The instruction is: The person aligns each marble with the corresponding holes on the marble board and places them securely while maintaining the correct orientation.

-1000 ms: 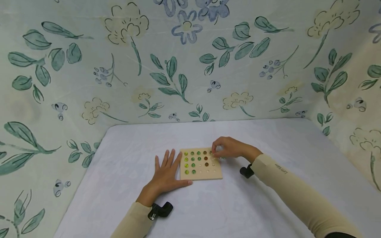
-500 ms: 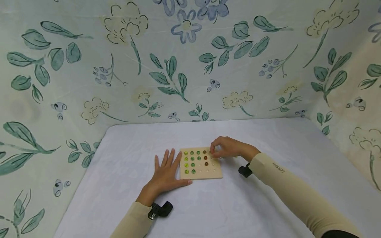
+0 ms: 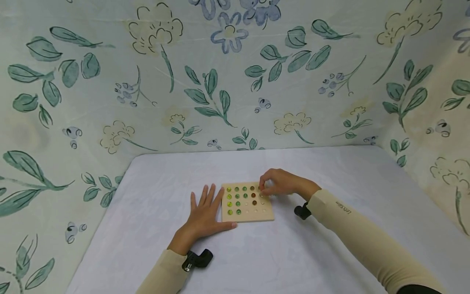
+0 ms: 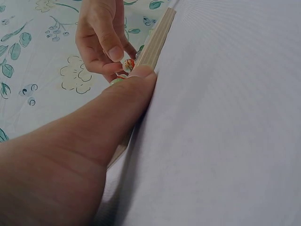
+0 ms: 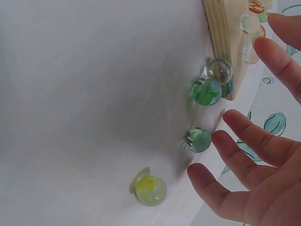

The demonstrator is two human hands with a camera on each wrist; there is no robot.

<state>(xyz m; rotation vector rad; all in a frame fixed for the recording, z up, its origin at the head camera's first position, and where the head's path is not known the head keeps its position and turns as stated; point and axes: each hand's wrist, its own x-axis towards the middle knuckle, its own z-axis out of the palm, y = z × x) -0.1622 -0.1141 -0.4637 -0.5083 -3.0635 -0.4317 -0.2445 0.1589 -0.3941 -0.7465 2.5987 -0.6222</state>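
A pale wooden board [image 3: 253,217] with rows of round hollows lies flat on the table. Green, yellow-green and brown-orange marbles fill several hollows. My left hand [image 3: 205,214] rests spread at the board's left side, its thumb along the near edge. Over the far right part of the board, my right hand [image 3: 280,181] has its thumb and index finger on either side of a clear marble [image 5: 248,21] in the rightmost column. Its other fingers extend past the board's side. An orange-swirled marble [image 4: 129,65] shows close to the right thumb in the left wrist view.
Beside the board's right edge, a clear marble [image 5: 218,69] and green marbles [image 5: 198,140] lie loose on the white cloth [image 3: 257,261]. A yellow marble [image 5: 150,190] sits farther out. A flower-patterned curtain [image 3: 235,90] rises behind the table.
My right hand has shifted very slightly left over the board and then stayed in place. My left hand has not moved.
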